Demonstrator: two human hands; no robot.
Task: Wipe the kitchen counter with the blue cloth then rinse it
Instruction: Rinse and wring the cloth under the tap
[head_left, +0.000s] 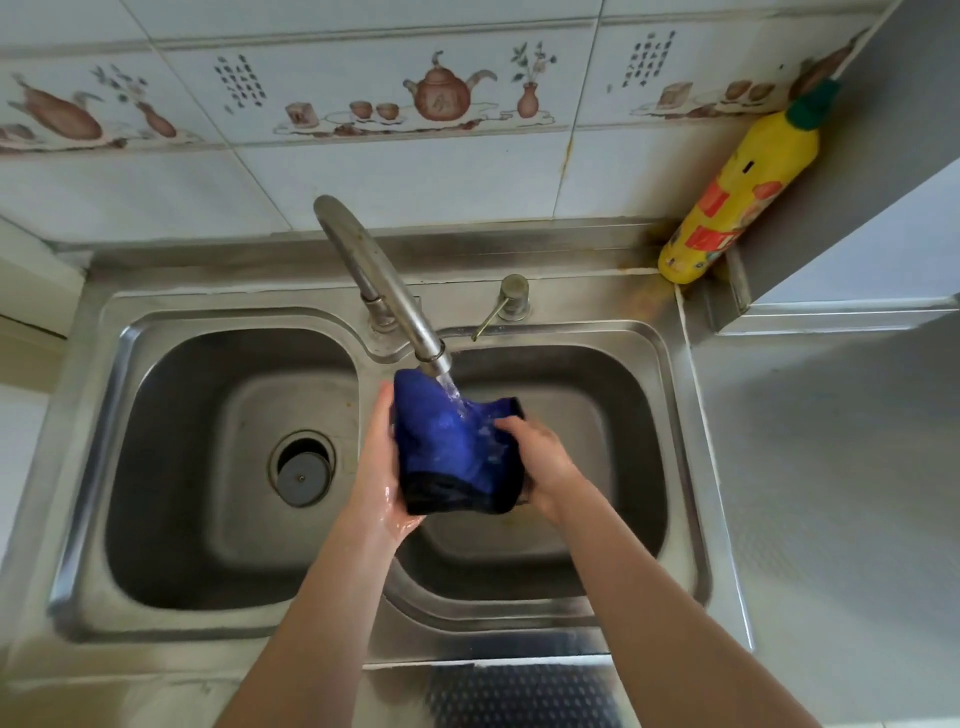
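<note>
Now blue cloth (447, 441) between both hands' fingers (511, 426).

One blue cloth (449, 447) between two hands, the left hand (376, 467) and the right hand (540, 462). One sink (680, 415) with two basins, one tap (384, 280), one soap pump (511, 299), one yellow bottle (737, 192), one drain plug (303, 478).

Two bare forearms show, with no sleeve, watch, ring or bracelet visible on either. The left hand (382, 470) glistens with water along its palm edge and wrist. The right hand (540, 460) looks wet over the knuckles, and its fingers (511, 426) are short and unadorned.
</note>
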